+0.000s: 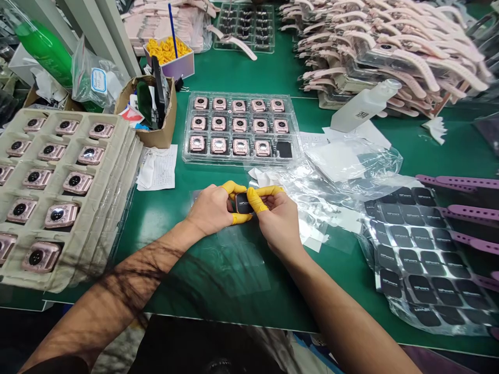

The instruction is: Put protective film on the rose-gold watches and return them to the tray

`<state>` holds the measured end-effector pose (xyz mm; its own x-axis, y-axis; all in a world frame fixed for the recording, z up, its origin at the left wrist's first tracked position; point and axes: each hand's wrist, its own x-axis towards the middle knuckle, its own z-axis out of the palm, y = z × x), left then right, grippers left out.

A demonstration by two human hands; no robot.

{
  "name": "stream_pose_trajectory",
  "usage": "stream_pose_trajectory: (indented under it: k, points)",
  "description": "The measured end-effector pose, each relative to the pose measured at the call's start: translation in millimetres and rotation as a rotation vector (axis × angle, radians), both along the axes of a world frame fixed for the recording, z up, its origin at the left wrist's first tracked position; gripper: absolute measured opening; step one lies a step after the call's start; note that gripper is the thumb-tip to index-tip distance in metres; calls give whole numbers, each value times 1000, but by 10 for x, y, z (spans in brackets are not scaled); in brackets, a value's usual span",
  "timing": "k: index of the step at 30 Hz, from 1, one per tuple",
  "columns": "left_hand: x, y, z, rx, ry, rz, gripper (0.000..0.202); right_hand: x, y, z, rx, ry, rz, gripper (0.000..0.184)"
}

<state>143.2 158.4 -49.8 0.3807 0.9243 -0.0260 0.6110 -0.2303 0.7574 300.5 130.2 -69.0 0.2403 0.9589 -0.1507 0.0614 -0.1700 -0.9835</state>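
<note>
On the left side lies a stack of paper trays (74,284), and each place holds 1 pink-gold watch body with its round back upward. Beyond it stands a cardboard box (146,132) full of mixed things, and a sheet of paper (158,167) lies just beside the box.

In the middle, on the green table (241,78), is a clear plastic tray (241,161) with 3 rows of 5 places, holding 14 watch bodies and 1 black square piece. Under the hands lies a thin clear film (237,265).

The left hand (210,210) and the right hand (278,223) come together and hold a small black-faced watch (244,205) between them, just above the table. Fingers of both hands wear yellow finger covers (265,193), and they are closed on the watch edges, pinching it from 2 sides.

To do this well, it seems best to press only on the edges, so the black face stays clean and free of marks.

On the right are a loose plastic bag (331,208), a white bottle (364,106), a pile of pink straps (390,57), purple straps (460,182), and a bag of black square pieces (421,249).
</note>
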Motion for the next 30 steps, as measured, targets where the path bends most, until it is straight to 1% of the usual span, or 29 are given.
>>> stream_pose_trajectory:
  k: [6,10,15,21,30]
  points:
    - [3,-7,5,10,12,12,50,-2,1,-10,10,-8,0,26]
    - [5,-3,12,17,17,21,51,-3,-2,-7,8,-25,3,28]
    - [-5,3,25,-21,-20,6,48,-11,4,8,18,-43,7,32]
    - [-1,-6,35,-25,-7,13,51,-7,5,22,28,27,5,34]
    - [1,-5,31,1,2,12,50,-10,-6,16,13,26,-19,33]
